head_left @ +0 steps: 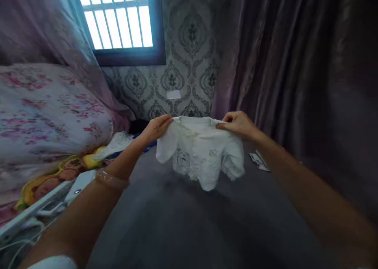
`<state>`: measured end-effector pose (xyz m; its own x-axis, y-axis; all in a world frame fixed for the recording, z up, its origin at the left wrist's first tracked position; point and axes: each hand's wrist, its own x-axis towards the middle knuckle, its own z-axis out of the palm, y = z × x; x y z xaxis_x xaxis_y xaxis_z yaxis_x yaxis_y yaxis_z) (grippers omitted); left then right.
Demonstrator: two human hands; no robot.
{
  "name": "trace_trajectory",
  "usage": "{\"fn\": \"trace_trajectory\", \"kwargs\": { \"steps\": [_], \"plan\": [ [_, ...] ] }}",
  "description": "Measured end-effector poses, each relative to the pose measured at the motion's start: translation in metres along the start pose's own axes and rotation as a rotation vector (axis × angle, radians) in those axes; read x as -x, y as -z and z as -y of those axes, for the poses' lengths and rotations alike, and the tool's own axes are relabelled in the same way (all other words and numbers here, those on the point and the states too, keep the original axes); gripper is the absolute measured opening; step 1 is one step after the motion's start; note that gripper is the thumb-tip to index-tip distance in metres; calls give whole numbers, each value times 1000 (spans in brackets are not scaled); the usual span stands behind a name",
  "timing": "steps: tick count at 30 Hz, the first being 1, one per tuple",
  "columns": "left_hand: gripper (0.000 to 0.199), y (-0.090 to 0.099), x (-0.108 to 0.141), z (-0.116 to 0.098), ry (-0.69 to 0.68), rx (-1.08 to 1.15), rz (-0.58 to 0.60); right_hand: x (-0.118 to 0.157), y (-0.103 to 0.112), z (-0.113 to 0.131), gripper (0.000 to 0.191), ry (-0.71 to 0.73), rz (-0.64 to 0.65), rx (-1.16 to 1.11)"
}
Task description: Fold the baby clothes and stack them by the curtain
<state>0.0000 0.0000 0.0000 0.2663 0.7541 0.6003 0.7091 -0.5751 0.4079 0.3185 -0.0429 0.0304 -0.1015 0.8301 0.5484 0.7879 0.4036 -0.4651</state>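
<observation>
A small white baby shirt point(197, 147) hangs stretched out in front of me, above the grey bed surface. My left hand point(158, 127) pinches it at one shoulder, and my right hand point(238, 124) pinches the other shoulder. Its collar runs level between my hands, and both sleeves dangle at the sides. A line-drawn animal print shows on one side of the front and a small green print on the other. The lower hem hangs free and looks slightly blurred.
Folded clothes point(116, 145) lie to the left, beside a yellow item with baby pictures point(71, 166). A white rack-like object point(50, 210) with cables stands at the lower left. A small printed packet point(259, 161) lies on the right. Dark curtains point(265, 64) hang behind it.
</observation>
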Motion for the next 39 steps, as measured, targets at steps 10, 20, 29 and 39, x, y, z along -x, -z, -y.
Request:
{"fn": "trace_trajectory", "kwargs": {
  "steps": [10, 20, 29, 39],
  "plan": [
    [38, -1, 6, -21, -131, 6, 136, 17, 22, -12, 35, -83, 299, -161],
    [36, -7, 1, -10, 121, 554, 268, 26, 36, -28, 29, -306, 414, -499],
    [36, -1, 0, -24, 136, 477, 214, 20, 25, -30, 33, -121, 133, -223],
    [31, -11, -14, -15, 201, 410, 81, 10, 20, -32, 33, -85, 192, -126]
  ]
}}
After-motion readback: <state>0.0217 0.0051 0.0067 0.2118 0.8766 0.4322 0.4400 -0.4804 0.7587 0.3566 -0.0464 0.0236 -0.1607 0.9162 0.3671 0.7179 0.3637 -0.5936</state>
